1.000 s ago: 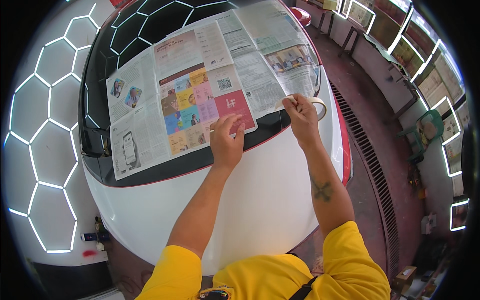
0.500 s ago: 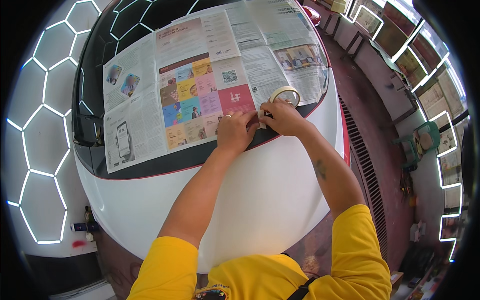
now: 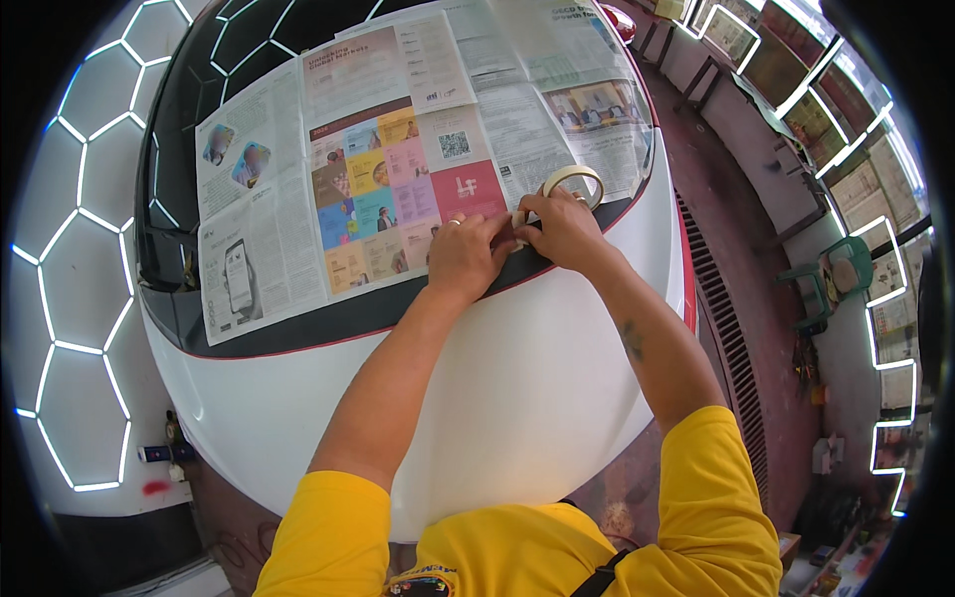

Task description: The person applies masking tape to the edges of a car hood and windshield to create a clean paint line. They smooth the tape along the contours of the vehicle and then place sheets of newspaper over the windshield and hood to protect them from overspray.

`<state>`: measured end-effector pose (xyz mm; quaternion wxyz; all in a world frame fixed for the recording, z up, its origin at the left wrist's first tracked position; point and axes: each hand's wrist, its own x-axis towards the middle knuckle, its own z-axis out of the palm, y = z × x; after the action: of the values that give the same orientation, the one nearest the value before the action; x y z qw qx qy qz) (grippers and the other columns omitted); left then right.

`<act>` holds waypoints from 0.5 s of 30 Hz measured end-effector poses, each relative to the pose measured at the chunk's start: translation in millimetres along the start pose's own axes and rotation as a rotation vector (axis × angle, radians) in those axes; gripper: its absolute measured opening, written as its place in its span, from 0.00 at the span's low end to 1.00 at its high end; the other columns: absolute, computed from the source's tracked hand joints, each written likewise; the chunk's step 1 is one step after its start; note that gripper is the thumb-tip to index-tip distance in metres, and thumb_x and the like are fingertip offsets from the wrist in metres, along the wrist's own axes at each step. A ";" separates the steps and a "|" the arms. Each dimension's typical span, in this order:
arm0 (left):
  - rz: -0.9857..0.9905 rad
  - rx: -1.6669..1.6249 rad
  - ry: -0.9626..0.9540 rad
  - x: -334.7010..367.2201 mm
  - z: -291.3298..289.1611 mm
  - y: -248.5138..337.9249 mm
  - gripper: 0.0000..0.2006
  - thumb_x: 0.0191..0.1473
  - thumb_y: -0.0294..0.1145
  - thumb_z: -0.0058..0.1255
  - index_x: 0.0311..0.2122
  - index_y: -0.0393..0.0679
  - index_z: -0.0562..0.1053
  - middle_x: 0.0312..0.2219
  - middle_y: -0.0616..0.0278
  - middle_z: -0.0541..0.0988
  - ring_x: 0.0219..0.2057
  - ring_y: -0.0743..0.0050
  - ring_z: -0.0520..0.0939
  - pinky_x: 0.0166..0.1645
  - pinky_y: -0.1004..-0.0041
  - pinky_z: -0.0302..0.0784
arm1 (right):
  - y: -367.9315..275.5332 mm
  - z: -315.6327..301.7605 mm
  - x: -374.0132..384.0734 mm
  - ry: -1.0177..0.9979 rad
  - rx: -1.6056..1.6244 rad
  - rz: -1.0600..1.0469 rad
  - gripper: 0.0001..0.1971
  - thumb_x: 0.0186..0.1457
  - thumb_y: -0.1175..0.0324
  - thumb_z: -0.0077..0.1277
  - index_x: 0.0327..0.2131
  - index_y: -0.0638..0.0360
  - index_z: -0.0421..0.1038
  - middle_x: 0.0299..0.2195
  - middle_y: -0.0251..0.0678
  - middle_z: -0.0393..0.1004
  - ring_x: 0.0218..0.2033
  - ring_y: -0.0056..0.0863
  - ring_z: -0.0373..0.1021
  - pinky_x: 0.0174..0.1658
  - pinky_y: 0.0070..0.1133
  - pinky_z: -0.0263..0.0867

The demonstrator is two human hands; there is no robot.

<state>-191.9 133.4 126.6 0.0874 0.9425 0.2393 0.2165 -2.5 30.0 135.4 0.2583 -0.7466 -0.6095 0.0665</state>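
Sheets of newspaper (image 3: 269,239) cover the dark glass (image 3: 259,60) of a white car (image 3: 527,398). Near the sheets' lower edge, my left hand (image 3: 468,257) lies with its thumb and forefinger closed at a short pale strip of masking tape. Opposite it, the fingertips of my right hand (image 3: 562,232) pinch that strip, almost touching the left fingertips. A roll of masking tape (image 3: 596,179) stands out behind my right hand, partly covered by its fingers. The fingers hide most of the strip.
A black border (image 3: 368,323) with a thin red line runs below the newspaper. To the right are a floor grate (image 3: 731,348), a green chair (image 3: 846,269) and a bench along the wall. Glowing hexagon lights (image 3: 85,279) line the left wall.
My hands have drawn closer together at the tape, the fingertips now nearly meeting. The view has shifted slightly; the newspaper lies as before.
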 end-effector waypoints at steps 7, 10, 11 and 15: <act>-0.159 -0.025 -0.029 1.5 -4.9 11.1 0.31 0.59 0.41 0.69 0.67 0.54 0.75 0.38 0.56 0.86 0.44 0.46 0.86 0.51 0.53 0.81 | -0.4 -1.5 14.6 0.132 -0.035 0.308 0.39 0.49 0.44 0.75 0.57 0.50 0.66 0.50 0.45 0.78 0.60 0.47 0.73 0.63 0.42 0.66; 0.009 -0.079 0.053 -3.7 1.8 3.4 0.28 0.59 0.40 0.68 0.65 0.59 0.77 0.37 0.57 0.84 0.43 0.49 0.85 0.51 0.55 0.80 | -8.1 -4.0 19.9 0.136 -0.079 0.353 0.39 0.49 0.42 0.74 0.56 0.50 0.68 0.51 0.44 0.77 0.60 0.45 0.73 0.63 0.41 0.65; 0.050 -0.029 0.003 -8.7 3.3 -0.1 0.27 0.60 0.40 0.67 0.65 0.61 0.78 0.38 0.58 0.82 0.44 0.49 0.84 0.52 0.55 0.80 | -9.6 -2.3 18.6 0.135 -0.080 0.358 0.38 0.49 0.41 0.74 0.56 0.50 0.68 0.51 0.44 0.77 0.60 0.44 0.73 0.64 0.41 0.65; 0.248 0.159 -0.145 -16.5 -9.3 -8.5 0.22 0.65 0.39 0.60 0.63 0.72 0.80 0.41 0.58 0.77 0.46 0.52 0.81 0.53 0.55 0.77 | -9.7 -3.4 18.6 0.126 -0.048 0.401 0.38 0.50 0.39 0.73 0.56 0.50 0.70 0.54 0.48 0.77 0.61 0.49 0.73 0.66 0.44 0.62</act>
<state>-212.8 133.3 126.5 0.0018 0.9818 0.1305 0.1376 -4.9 47.7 146.9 0.2596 -0.8614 -0.4330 0.0552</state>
